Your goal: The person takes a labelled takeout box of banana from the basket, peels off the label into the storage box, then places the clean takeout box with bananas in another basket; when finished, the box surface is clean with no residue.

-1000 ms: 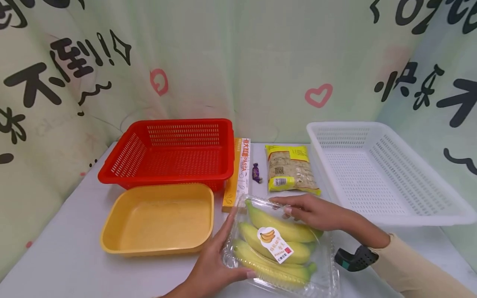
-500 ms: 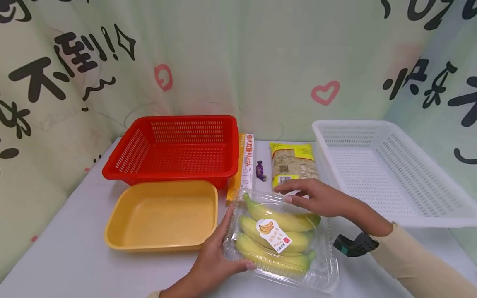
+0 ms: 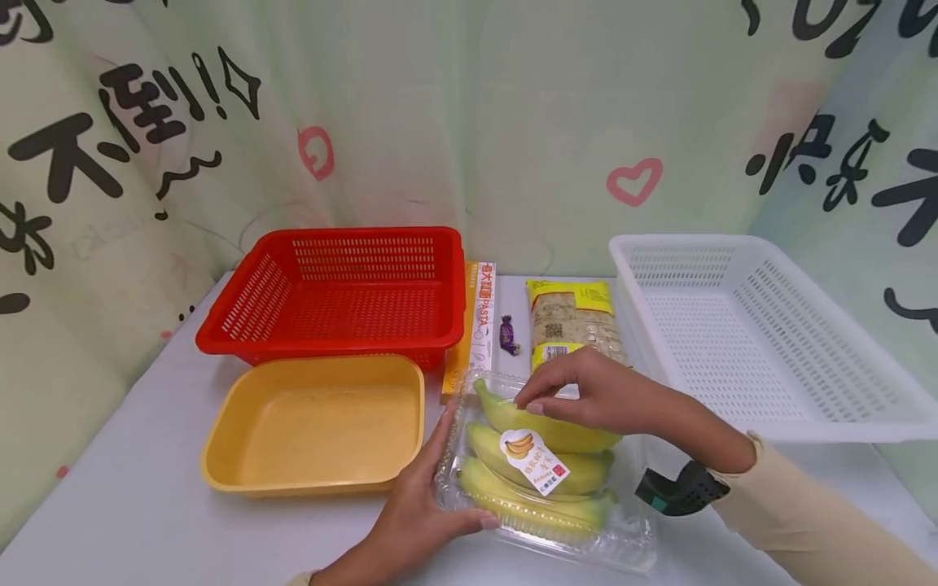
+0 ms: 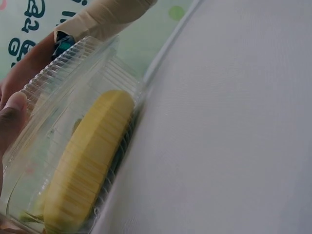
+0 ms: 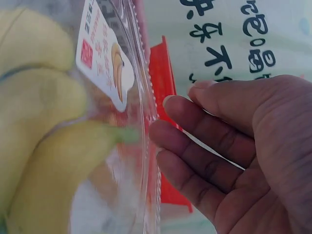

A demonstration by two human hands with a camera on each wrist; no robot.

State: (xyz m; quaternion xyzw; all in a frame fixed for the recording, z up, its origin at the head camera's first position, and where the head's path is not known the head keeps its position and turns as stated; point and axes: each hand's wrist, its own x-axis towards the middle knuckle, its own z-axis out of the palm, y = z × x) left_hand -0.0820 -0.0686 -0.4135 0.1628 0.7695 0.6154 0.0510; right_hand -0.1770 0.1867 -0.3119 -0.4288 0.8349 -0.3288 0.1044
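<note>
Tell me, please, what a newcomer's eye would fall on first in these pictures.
Probably the bright red basket at the back left, behind a yellow tray. Next comes the clear box of bananas at the front, gripped by the left hand, with the right hand close by. A white basket stands at the right.

In front of you hangs a big pale green cloth point(image 3: 542, 98), and it goes round your left and right sides like walls. It has soft folds running up and down. You can see big black writing point(image 3: 51, 138) on both sides, with a pointy star point(image 3: 239, 84) on your left. A pink heart point(image 3: 634, 181) and a pink swirl point(image 3: 316, 152) are drawn on it too. On your right, part of the cloth looks a bit blue. Below you is a white table top point(image 3: 132, 496), and its far edge meets the cloth. The light on it looks soft.
</note>
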